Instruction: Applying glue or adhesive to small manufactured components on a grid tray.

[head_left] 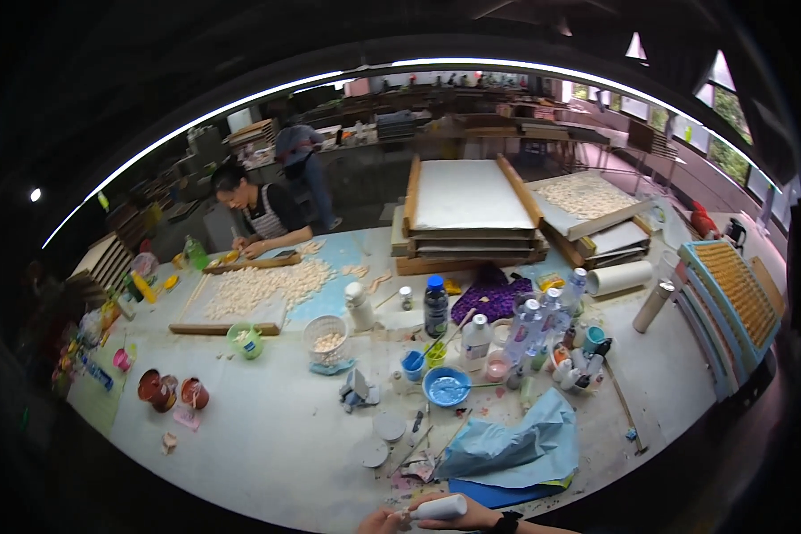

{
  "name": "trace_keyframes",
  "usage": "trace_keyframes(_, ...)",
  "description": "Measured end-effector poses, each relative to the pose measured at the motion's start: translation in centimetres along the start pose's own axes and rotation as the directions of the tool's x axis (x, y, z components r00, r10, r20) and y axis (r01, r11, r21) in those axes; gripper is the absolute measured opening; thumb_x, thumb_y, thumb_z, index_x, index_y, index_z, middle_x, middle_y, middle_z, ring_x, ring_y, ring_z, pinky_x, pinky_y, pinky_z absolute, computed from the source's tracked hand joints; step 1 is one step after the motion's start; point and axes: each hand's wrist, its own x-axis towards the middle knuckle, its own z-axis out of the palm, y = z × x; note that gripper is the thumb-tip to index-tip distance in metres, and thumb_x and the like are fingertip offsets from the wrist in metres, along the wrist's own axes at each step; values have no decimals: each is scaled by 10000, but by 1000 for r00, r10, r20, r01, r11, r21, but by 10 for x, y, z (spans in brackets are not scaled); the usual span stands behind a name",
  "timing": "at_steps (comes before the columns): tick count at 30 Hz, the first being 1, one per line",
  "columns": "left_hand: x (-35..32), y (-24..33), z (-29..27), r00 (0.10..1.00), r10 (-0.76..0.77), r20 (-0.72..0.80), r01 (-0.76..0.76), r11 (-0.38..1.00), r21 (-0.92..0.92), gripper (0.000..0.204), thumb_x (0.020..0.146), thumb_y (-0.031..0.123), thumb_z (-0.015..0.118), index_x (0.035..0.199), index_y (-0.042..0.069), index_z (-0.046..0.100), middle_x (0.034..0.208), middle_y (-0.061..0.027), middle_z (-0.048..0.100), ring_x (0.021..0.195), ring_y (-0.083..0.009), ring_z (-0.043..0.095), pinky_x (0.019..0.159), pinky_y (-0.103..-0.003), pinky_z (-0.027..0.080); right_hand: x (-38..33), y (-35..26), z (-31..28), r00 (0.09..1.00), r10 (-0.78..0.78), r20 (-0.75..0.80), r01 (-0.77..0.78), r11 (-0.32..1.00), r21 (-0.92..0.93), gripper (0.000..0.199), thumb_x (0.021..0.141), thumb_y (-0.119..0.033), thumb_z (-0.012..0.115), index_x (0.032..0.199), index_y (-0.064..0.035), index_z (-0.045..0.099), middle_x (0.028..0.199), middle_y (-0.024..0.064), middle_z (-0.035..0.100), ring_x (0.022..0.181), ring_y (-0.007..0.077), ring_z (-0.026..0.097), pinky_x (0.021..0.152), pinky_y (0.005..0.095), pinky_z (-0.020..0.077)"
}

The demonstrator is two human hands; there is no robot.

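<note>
Right hand [472,516] closed round a small white bottle [438,508], held sideways at the near edge of the surface [267,445]. Left hand [381,521] pinches its nozzle end. Steady the body; turn the tip gently, clear of the blue cloth [512,449].

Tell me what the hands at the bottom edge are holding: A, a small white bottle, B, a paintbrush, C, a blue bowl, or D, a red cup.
A: the right hand has its grip around a small white bottle lying sideways, with the left hand at its tip; the blue bowl sits untouched farther up the table.
</note>
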Motion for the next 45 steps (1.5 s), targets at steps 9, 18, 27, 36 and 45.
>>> trace_keyframes(9, 10, 0, -4, 985, 60, 160, -31, 984, -176, 217, 883, 191, 455, 922, 4, 559, 782, -24, 579, 707, -88, 522, 637, -225, 424, 7, -11, 2, 998, -67, -12, 64, 985, -159, 270, 722, -118, 684, 965, -33, 602, 936, 72, 609, 829, 169, 577, 729, 276, 460)
trace_keyframes(18, 4, 9, -12, 987, 84, 134, -61, 984, -165, 223, 880, 192, 459, 902, -3, 566, 769, -36, 584, 707, -100, 541, 637, -236, 435, 17, -15, 7, 985, -147, 90, 162, 966, -200, 229, 757, -98, 643, 972, -31, 603, 908, 57, 599, 767, 146, 564, 681, 248, 457)
trace_keyframes(27, 103, -21, 73, 792, 227, 566, -203, 973, -106, 278, 896, 302, 436, 842, 43, 523, 704, 22, 541, 606, -39, 464, 548, -191, 364, -14, -5, -42, 926, 372, -58, -359, 919, 165, 254, 803, -153, 594, 1007, -4, 575, 929, 70, 589, 807, 136, 562, 618, 249, 466)
trace_keyframes(36, 67, -51, 22, 834, 131, 535, -129, 991, -41, 293, 904, 325, 417, 882, 47, 510, 715, 10, 552, 639, -56, 496, 583, -196, 391, -38, 20, -41, 871, 491, -13, -490, 866, -101, 266, 825, -149, 560, 1056, -19, 581, 976, 59, 594, 781, 113, 545, 687, 233, 431)
trace_keyframes(45, 4, -86, -10, 935, -198, 294, 265, 941, -209, 228, 876, 209, 467, 861, 14, 584, 726, -27, 570, 670, -89, 514, 591, -224, 413, -9, -4, 19, 864, 473, 172, -495, 860, 123, 207, 787, -64, 595, 979, 9, 606, 940, 58, 594, 772, 121, 554, 650, 229, 458)
